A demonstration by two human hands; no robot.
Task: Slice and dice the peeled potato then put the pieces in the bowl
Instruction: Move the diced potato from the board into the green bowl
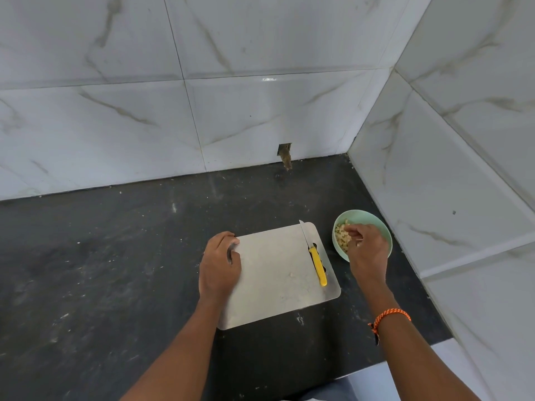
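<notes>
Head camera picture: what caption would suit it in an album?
Right hand drops diced potato into the green bowl; knife rests on the cutting board.

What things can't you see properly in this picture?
Head view, the only one:
- Near side of the green bowl and part of the potato pieces: covered by the right hand.
- Whether its fingers hold any pieces: they curl out of sight.
- Left edge of the cutting board: under the left hand.
- Pale speck near the knife: too small to identify.
</notes>
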